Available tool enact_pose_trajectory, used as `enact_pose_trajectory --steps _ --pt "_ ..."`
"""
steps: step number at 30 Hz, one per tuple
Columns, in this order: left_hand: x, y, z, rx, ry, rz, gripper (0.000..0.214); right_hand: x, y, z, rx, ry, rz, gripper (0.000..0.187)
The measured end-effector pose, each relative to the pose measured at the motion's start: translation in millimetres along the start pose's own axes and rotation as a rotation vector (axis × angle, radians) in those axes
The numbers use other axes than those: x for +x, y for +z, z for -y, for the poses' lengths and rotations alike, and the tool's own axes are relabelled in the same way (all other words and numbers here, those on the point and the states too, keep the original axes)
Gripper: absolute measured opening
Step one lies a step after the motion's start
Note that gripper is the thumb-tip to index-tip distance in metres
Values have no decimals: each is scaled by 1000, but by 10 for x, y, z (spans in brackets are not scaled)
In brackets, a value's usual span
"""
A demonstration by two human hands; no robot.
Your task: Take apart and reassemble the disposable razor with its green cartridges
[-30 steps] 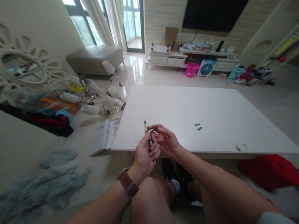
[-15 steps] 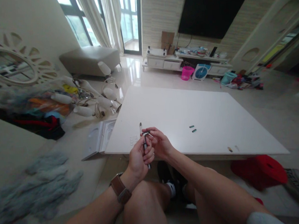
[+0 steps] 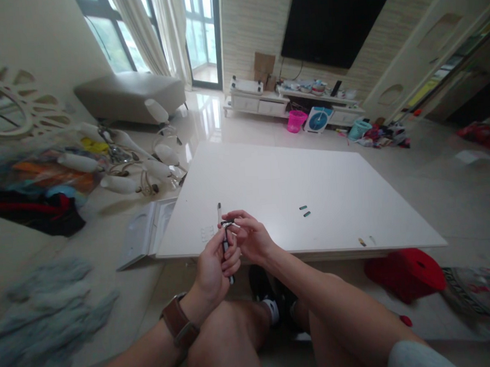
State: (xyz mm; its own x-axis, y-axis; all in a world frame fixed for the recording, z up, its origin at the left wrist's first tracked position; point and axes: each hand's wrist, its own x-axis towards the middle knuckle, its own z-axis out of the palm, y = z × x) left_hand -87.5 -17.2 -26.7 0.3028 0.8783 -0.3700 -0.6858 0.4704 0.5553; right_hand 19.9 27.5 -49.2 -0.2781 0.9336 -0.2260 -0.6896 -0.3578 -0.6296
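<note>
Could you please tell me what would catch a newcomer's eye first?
Probably the white table mid-picture, with the left hand gripping a slim dark object by the near edge and the right hand at its top. Next, perhaps, the black television on the far wall and the red object at lower right.

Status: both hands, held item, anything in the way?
Left hand closed round slim dark item. Right hand, fingers at item's upper end. Two small strips on white table, apart from hands.
</note>
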Motion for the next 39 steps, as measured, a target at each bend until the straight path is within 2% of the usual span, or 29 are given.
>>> enact_pose_trajectory --steps 13,20,31,39 --pt "4 4 22 45 79 19 32 -32 3 15 30 24 59 18" --pt "16 -32 54 135 149 27 39 -46 10 44 46 21 106 21" --pt "-38 -1 72 218 250 93 43 -79 -21 204 -37 106 334 37" --pt "-70 38 76 257 296 72 46 -93 -20 227 -5 95 358 44"
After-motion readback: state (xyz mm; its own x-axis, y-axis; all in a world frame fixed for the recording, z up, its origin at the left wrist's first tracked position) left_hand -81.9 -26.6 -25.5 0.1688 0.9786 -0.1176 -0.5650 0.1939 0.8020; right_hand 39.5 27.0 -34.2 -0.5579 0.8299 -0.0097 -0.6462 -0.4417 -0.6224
